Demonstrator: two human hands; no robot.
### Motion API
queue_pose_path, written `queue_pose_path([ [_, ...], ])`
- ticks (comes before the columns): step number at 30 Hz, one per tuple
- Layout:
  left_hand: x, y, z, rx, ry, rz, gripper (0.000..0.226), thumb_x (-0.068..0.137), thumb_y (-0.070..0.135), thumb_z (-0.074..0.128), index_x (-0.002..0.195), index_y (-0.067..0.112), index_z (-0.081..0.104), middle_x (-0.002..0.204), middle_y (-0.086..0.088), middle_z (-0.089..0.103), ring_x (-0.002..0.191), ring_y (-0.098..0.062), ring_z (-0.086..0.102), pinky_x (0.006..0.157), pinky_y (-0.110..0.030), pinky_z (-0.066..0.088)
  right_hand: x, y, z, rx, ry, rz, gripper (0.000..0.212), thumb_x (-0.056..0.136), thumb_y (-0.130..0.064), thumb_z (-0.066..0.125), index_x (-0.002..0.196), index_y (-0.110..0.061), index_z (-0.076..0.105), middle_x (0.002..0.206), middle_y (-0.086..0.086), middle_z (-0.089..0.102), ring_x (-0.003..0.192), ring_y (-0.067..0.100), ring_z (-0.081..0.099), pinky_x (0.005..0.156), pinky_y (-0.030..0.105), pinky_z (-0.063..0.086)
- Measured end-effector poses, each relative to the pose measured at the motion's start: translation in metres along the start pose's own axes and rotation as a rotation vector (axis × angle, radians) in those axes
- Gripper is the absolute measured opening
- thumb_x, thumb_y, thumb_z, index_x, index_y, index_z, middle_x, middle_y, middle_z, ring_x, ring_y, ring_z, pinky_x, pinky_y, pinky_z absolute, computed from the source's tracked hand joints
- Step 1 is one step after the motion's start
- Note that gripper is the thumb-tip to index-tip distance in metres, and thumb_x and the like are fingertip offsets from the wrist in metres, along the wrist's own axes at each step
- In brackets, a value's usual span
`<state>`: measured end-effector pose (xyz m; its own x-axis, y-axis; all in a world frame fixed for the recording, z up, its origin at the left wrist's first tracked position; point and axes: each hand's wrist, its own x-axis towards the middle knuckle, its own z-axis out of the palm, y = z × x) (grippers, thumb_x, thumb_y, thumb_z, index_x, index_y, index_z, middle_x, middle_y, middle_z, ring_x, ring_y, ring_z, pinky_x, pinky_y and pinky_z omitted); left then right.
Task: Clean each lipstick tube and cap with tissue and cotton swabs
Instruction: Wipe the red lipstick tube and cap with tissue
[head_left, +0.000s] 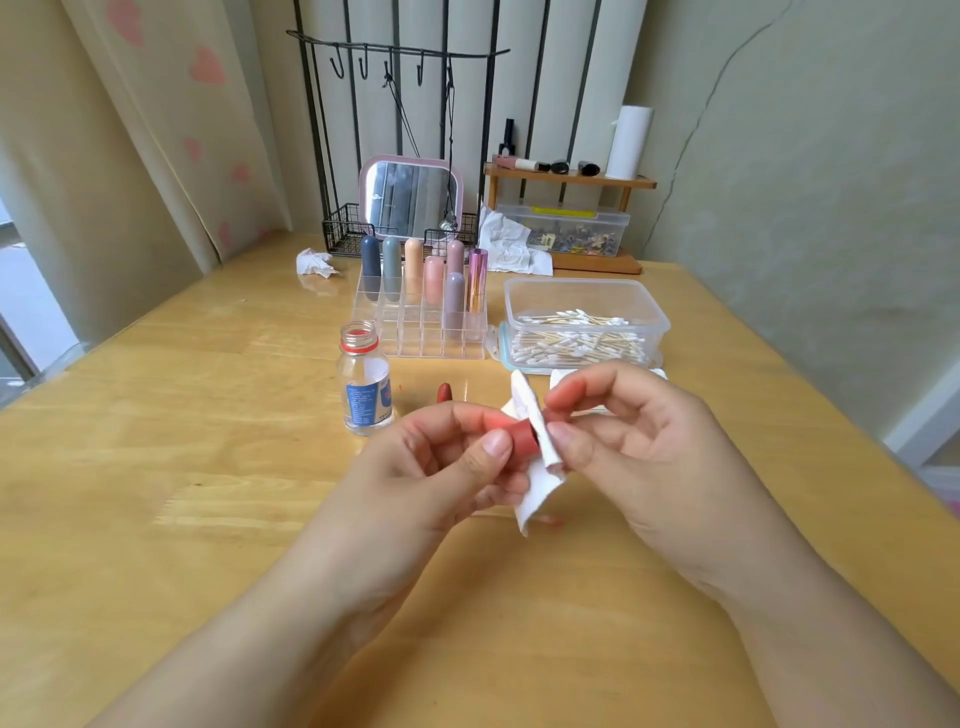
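My left hand (447, 457) grips a short coral-red lipstick tube (511, 435), thumb and fingers curled around it. My right hand (634, 431) pinches a folded white tissue (537, 457) against the tube's end, fingertips closed on it. Its rounded coral-red cap (444, 392) stands just beyond my left fingers, beside an open clear glass bottle (363, 384).

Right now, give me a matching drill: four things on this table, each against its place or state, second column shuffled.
1 red lipstick tube
2 small clear glass bottle
3 white cotton swabs
4 crumpled white tissue

A lying far left, by the wire basket
B in the clear plastic box
C uncapped, standing
D gripped by the left hand

Pairs: 1-D, 2-C, 3-B, 4-A
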<state>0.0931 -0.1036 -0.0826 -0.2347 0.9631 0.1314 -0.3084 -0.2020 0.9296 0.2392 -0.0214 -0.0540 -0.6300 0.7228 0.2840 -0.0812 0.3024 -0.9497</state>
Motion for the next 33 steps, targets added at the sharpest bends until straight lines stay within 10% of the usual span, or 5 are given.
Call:
queue_pose_path([
  [14, -0.003, 0.005, 0.002, 0.235, -0.096, 0.157, 0.016, 0.077, 0.01, 0.067, 0.091, 0.003, 0.065, 0.08, -0.002, 0.074, 0.077, -0.008, 0.069, 0.069, -0.014, 0.051, -0.002, -0.007, -0.012, 0.141, -0.276, 0.409, 0.044, 0.071, -0.023, 0.066, 0.102, 0.006, 0.061, 0.082, 0.011, 0.074, 0.068, 0.016, 0.071, 0.055, 0.018, 0.053],
  [22, -0.001, -0.001, -0.005, 0.34, -0.112, 0.244, 0.026, 0.068, 0.027, 0.07, 0.091, 0.015, 0.068, 0.088, -0.002, 0.074, 0.086, -0.015, 0.07, 0.076, -0.02, 0.052, -0.002, -0.007, -0.003, 0.116, -0.19, 0.371, 0.021, 0.083, 0.015, 0.052, 0.075, -0.004, 0.058, 0.058, 0.006, 0.063, 0.051, 0.014, 0.063, 0.049, 0.017, 0.049],
  [33, 0.004, -0.001, -0.007, 0.423, -0.067, 0.095, 0.026, 0.082, 0.032, 0.055, 0.085, 0.014, 0.072, 0.066, 0.0, 0.065, 0.06, -0.012, 0.056, 0.062, -0.02, 0.047, -0.003, -0.009, 0.006, -0.094, -0.052, 0.173, 0.022, 0.081, 0.003, 0.065, 0.069, -0.015, 0.059, 0.067, 0.012, 0.069, 0.053, 0.013, 0.065, 0.054, 0.018, 0.051],
])
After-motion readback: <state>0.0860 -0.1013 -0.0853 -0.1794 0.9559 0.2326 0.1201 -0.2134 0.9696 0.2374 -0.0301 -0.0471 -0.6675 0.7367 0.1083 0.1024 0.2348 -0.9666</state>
